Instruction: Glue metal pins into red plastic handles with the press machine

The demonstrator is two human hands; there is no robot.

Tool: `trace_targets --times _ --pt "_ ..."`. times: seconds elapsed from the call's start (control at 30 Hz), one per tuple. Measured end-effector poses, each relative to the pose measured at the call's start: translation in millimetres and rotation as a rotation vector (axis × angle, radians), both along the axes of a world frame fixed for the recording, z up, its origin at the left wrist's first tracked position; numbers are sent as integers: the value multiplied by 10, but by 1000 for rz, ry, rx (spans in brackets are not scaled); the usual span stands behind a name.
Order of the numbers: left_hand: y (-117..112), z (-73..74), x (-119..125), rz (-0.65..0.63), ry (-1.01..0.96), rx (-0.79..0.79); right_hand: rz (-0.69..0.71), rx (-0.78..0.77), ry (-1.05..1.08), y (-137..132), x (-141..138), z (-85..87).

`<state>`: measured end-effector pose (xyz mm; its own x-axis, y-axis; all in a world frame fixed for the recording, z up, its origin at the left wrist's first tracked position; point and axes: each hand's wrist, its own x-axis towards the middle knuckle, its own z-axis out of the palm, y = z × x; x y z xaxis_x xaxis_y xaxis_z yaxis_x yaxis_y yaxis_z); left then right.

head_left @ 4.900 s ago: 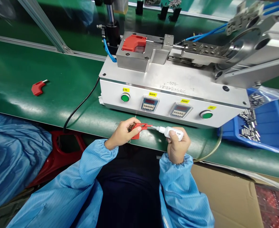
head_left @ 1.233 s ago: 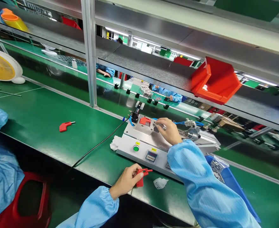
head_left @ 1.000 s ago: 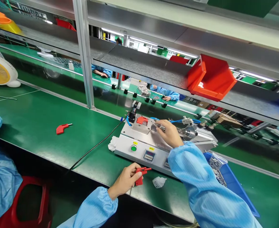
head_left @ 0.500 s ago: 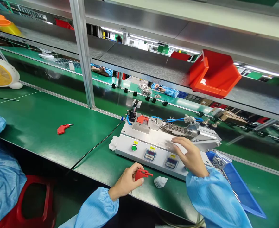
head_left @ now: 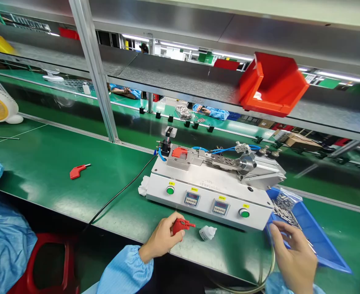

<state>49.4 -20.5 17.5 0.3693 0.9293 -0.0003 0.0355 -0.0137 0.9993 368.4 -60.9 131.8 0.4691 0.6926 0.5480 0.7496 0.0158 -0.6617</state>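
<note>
My left hand [head_left: 158, 240] grips a red plastic handle-shaped part [head_left: 180, 226] with a thin tip pointing right, just above the front edge of the bench. Close to that tip stands a small white squeeze bottle [head_left: 207, 233]. My right hand [head_left: 298, 255] is at the near left edge of a blue tray [head_left: 333, 257], fingers bent and apart, with nothing visible in them. Metal pins [head_left: 285, 213] lie inside the tray, some in a clear bag. Behind my hands sits a bench machine [head_left: 198, 175] with green buttons; another red part [head_left: 179, 152] rests in its fixture.
On the green bench [head_left: 112, 163], a red part with a metal pin [head_left: 78, 171] lies to the left. A black cable [head_left: 121, 188] runs from the machine over the front edge. Overhead, a shelf carries a red bin [head_left: 274, 87]. A person in blue sits at left.
My right hand has moved right and down, from over the machine's front to the blue tray. My left hand still holds the red part in nearly the same place. The view has shifted slightly.
</note>
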Motion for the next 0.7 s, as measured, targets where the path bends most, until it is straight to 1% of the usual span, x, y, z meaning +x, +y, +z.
trace_targets --times 0.07,0.13,0.23,0.4,0.47,0.57,0.63,0.7 --pt "-2 11 3 -3 -12 -12 -54 -28 111 -54 4 -198" --pt "-4 23 9 -6 -16 -14 -72 -49 195 -91 -32 -374" --pt "-7 28 20 3 2 0 -45 -40 270 -126 -116 -585" --pt "-6 0 30 36 60 41 32 -18 304 -120 -194 -885" --pt "-9 3 18 86 105 72 66 -23 311 -98 -206 -984" --pt "-19 35 -16 171 171 126 94 -38 324 -71 -231 -1085" --pt "-24 61 -37 190 199 146 85 -45 334 -67 -260 -1127" --pt "-27 85 -52 186 215 144 44 -20 341 -88 -307 -1153"
